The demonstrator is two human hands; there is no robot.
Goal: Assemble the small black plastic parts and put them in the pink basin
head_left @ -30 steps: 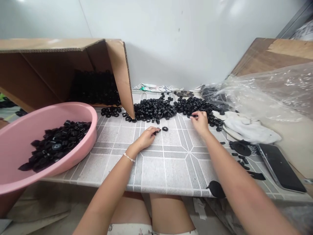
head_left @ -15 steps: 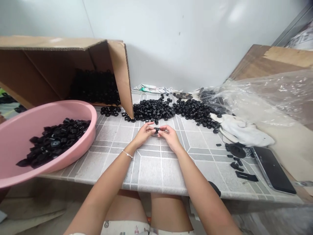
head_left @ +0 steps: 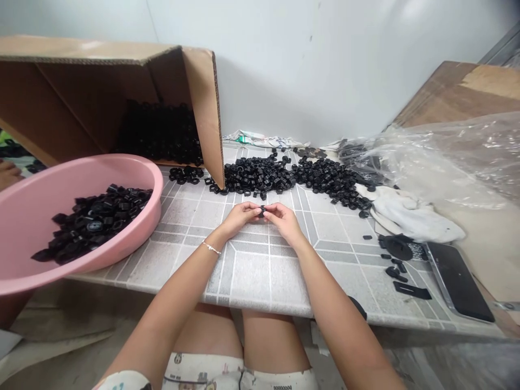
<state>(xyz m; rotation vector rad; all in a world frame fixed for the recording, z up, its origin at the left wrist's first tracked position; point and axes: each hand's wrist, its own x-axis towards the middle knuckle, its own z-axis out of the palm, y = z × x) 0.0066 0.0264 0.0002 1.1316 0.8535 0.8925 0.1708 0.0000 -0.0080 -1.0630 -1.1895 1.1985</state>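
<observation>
Between the fingertips of my left hand [head_left: 242, 218] and my right hand [head_left: 283, 219] is a small black plastic part [head_left: 262, 212]. Both hands pinch it from opposite sides, just above the table. The fingers cover much of it, so its exact shape is hidden. Right behind my hands lies a heap of black ring-shaped parts [head_left: 260, 176]. A second heap of small black pieces [head_left: 329, 181] adjoins it on the right.
At left a pink basin [head_left: 156, 216] holds black parts, before a tipped cardboard box [head_left: 211, 119] with more inside. A white cloth [head_left: 410, 214], clear plastic sheet [head_left: 447, 157] and phone [head_left: 459, 281] lie right. Another person's hand [head_left: 8, 174] shows at far left.
My fingers have shifted slightly around the small black part, which now looks more upright. The whole view has moved a little; the heaps look the same.
</observation>
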